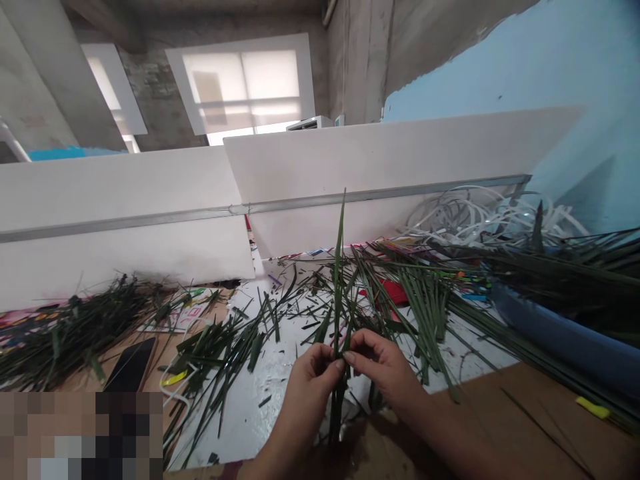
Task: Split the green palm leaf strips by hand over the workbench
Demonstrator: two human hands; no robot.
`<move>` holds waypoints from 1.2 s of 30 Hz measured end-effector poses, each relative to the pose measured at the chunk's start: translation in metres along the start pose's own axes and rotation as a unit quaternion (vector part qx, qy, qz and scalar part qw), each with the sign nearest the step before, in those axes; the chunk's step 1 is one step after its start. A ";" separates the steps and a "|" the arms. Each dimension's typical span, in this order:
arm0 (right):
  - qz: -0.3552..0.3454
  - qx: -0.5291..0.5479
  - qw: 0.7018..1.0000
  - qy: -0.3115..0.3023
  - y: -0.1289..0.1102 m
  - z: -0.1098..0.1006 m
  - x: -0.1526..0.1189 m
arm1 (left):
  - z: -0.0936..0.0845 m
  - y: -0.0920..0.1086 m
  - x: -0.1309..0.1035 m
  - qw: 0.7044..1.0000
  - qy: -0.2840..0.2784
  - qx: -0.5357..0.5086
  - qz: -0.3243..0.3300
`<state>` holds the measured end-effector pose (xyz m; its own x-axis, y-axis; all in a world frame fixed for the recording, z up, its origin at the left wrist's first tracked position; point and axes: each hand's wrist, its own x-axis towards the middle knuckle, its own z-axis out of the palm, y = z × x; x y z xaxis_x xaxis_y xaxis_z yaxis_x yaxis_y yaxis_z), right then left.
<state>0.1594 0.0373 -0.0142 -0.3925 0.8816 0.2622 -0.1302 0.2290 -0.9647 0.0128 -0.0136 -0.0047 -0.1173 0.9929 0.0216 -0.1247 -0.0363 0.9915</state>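
Both hands meet in front of me over a white sheet (273,373), pinching long green leaves (339,280) whose tips point up and away. My left hand (315,373) is closed on the leaves, thumb and forefinger pressed together. Close beside it, my right hand (380,363) pinches the same leaves with thumb and forefinger. Below the fingers the leaf ends hang down, dark and partly hidden by the hands. A bundle of cut green leaves (425,307) lies to the right of my hands, and more loose leaf strips (225,360) lie to the left.
A blue basin (550,333) heaped with long leaves stands at right. Coiled white strapping (465,213) lies behind it. A dark phone (131,363) and a heap of leaf scraps (95,320) are at left. White panels (320,167) border the back. A yellow piece (593,407) lies at right.
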 end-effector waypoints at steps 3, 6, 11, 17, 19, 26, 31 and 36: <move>-0.020 -0.005 1.000 0.019 0.000 -0.001 0.000 | 0.000 0.001 0.001 1.000 0.000 -0.011 -0.016; -0.067 -0.049 0.995 0.047 -0.002 -0.001 -0.003 | 0.001 0.003 -0.001 0.999 0.003 -0.027 -0.034; -0.160 -0.150 0.975 0.043 -0.007 0.000 -0.006 | 0.001 0.004 -0.002 0.998 0.026 -0.045 -0.046; -0.191 -0.223 0.956 0.005 -0.011 0.004 -0.011 | -0.006 -0.001 0.001 0.995 0.048 -0.077 -0.037; -0.201 -0.241 0.949 0.001 -0.012 0.005 -0.012 | -0.007 -0.002 0.001 0.995 0.043 -0.081 -0.033; -0.200 -0.287 0.937 -0.004 -0.012 0.005 -0.014 | -0.008 -0.001 0.001 0.996 0.015 -0.076 -0.042; -0.175 -0.251 0.952 -0.016 -0.013 0.004 -0.012 | -0.008 0.000 0.002 0.997 0.034 -0.049 -0.041; -0.054 -0.156 0.986 0.023 -0.003 -0.001 -0.004 | -0.010 -0.006 0.003 0.998 0.017 -0.056 -0.027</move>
<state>0.1623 0.0334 -0.0120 -0.3484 0.8614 0.3695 0.1206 0.4321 -0.8937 0.0036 -0.0116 -0.0115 -0.1400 0.9895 -0.0370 -0.2411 0.0022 0.9705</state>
